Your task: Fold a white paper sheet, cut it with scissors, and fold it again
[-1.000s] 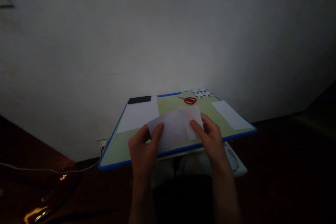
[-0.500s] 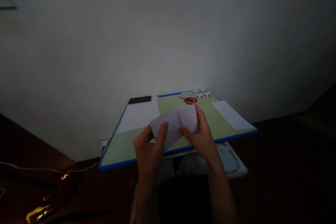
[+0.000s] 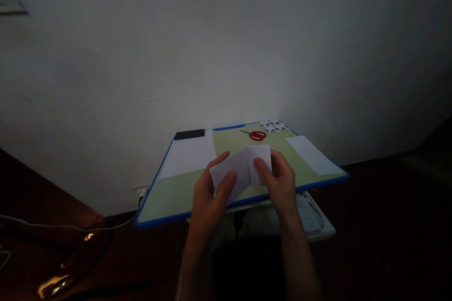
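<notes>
A folded white sheet of paper [image 3: 240,165] is held up between my two hands, above the near edge of the green table. A crease runs down it right of its middle, and the two parts meet there at an angle. My left hand [image 3: 211,195] grips the left part, thumb on the near face and fingers behind. My right hand [image 3: 281,179] pinches the smaller right part with the thumb pressed on its face. Beyond the paper lie scissors with red handles [image 3: 257,136], blades pointing left.
The green tabletop [image 3: 169,202] has a blue rim. On it are a white sheet [image 3: 189,157] with a black flat object [image 3: 189,134] at its top, another folded white sheet [image 3: 313,155] on the right, and white paper cut-outs [image 3: 274,125] at the back. An open drawer [image 3: 314,216] sits below.
Both hands and the paper have shifted slightly right. My right thumb has moved up from the crease's lower end onto the right part's face, and that part looks narrower.
</notes>
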Tool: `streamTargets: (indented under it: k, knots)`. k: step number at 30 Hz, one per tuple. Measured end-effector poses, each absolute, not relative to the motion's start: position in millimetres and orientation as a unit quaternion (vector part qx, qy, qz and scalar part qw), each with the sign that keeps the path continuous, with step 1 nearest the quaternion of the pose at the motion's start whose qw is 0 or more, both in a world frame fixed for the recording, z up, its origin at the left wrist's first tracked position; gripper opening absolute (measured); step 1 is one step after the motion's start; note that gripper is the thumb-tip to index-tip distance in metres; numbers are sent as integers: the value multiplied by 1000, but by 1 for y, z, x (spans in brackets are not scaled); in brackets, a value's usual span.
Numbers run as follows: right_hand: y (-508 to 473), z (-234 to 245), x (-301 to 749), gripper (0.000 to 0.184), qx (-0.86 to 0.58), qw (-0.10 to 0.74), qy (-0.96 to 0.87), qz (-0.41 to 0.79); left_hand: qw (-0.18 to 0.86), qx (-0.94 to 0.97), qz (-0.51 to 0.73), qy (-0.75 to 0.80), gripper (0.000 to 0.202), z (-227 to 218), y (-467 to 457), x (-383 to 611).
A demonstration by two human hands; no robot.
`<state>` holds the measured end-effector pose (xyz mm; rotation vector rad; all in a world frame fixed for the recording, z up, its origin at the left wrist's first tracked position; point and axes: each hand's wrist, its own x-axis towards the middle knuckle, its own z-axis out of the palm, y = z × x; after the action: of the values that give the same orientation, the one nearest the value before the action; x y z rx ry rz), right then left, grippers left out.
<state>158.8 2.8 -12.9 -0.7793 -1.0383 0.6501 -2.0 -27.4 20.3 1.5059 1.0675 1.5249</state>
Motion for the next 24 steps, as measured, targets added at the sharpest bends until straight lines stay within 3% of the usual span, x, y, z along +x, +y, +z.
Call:
streamTargets:
  k: [2, 7, 11, 18, 24]
  knots:
    - [0, -11, 157, 23, -355, 749, -472, 300, 369, 595, 578, 419, 65, 18, -26, -2]
    - [-7, -8, 158, 19, -369, 744, -472, 297, 315, 601, 555, 482, 36, 10, -16, -5]
    - [-10, -7, 158, 19, -375, 727, -491, 298, 308, 601, 573, 463, 38, 6, -11, -3]
    - [-5, -11, 151, 32, -370, 741, -478, 293, 331, 608, 611, 384, 63, -5, -12, 13]
    - [-4, -17, 147, 41, -346, 731, -462, 364, 335, 634, 589, 372, 81, -5, -15, 22]
